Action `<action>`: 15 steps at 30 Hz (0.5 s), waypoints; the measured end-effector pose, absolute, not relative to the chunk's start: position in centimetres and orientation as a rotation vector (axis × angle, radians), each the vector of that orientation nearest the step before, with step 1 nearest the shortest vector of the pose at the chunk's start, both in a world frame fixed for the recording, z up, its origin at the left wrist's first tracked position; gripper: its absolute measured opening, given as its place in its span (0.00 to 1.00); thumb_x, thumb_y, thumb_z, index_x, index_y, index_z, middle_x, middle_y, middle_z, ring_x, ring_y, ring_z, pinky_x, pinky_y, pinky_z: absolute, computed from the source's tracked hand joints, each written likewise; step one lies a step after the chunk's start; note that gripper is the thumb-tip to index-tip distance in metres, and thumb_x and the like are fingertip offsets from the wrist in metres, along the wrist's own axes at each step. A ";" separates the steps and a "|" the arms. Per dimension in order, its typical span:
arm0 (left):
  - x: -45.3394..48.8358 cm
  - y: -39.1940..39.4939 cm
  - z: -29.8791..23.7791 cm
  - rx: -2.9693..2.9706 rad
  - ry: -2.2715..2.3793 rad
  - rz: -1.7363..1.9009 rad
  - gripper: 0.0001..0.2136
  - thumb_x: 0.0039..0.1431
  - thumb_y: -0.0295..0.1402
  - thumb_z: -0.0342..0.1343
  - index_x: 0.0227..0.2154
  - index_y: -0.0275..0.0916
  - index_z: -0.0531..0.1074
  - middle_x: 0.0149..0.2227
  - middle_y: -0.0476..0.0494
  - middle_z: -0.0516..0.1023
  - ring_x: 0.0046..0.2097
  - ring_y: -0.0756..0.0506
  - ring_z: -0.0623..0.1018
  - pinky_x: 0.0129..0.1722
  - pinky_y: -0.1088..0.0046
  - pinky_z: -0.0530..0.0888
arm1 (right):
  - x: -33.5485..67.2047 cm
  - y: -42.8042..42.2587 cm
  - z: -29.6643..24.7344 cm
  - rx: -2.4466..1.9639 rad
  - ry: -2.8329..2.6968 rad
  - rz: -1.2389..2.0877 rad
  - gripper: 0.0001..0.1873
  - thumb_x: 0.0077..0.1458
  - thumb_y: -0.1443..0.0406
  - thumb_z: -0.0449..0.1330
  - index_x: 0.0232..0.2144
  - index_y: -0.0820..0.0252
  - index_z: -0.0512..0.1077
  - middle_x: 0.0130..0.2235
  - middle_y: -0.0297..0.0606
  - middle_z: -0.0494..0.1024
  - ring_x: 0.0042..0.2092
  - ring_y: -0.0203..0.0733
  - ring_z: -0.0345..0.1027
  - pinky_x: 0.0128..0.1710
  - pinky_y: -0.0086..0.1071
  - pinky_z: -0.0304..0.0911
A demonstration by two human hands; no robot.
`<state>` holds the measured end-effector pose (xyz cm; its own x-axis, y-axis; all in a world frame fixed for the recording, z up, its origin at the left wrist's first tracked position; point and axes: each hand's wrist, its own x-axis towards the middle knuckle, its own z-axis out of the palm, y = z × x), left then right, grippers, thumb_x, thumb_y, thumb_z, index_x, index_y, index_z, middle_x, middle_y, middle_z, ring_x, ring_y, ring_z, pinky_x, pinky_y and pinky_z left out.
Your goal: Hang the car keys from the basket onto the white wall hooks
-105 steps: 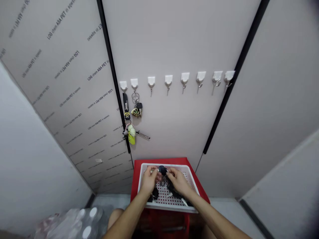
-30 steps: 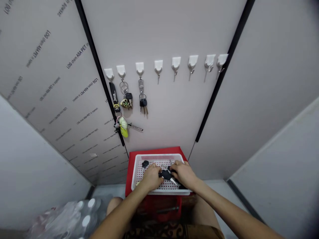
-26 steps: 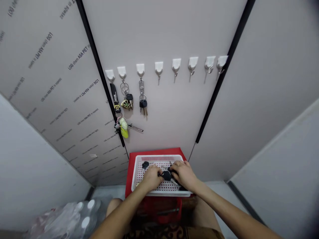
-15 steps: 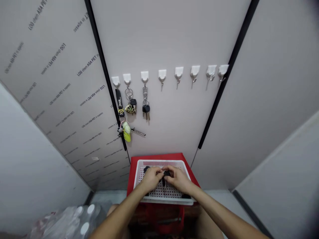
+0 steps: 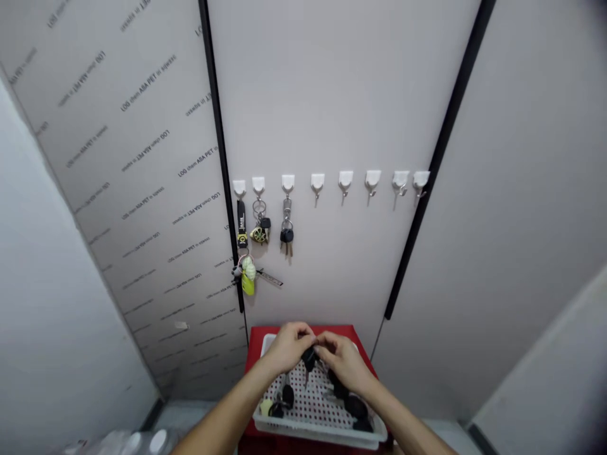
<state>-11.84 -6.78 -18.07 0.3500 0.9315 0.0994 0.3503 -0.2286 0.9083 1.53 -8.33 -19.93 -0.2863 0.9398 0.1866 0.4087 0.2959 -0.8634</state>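
My left hand [image 5: 288, 345] and my right hand [image 5: 342, 360] are raised together over a white perforated basket [image 5: 313, 426]. Both pinch a black-headed key bunch [image 5: 309, 359] between their fingertips. More black keys [image 5: 355, 407] lie loose in the basket. On the wall above runs a row of white hooks [image 5: 317, 182]. The three leftmost hooks are taken: a black strap with a yellow-green charm [image 5: 243, 253], a ring with a gold fob [image 5: 259, 222], and a black key set [image 5: 286, 229].
The basket rests on a red stool [image 5: 253, 344] against the wall. Black vertical strips [image 5: 219, 151] divide the wall panels. The other hooks [image 5: 372, 180] on the right hang bare. Plastic bottle caps [image 5: 159, 439] show at bottom left.
A third key set now hangs on the third hook, absent 3.5 s ago. Since a second ago, both hands lifted a key bunch up out of the basket; the view tilted upward.
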 end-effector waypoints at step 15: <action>-9.2 -2.9 -6.0 1.453 0.922 1.506 0.14 0.43 0.29 0.49 0.36 0.35 0.56 0.29 0.46 0.69 0.25 0.55 0.69 0.26 0.78 0.66 | 0.3 -2.4 -3.1 -0.964 -1.428 0.767 0.07 0.35 0.63 0.53 0.16 0.63 0.61 0.11 0.25 0.59 0.15 0.27 0.52 0.15 0.23 0.52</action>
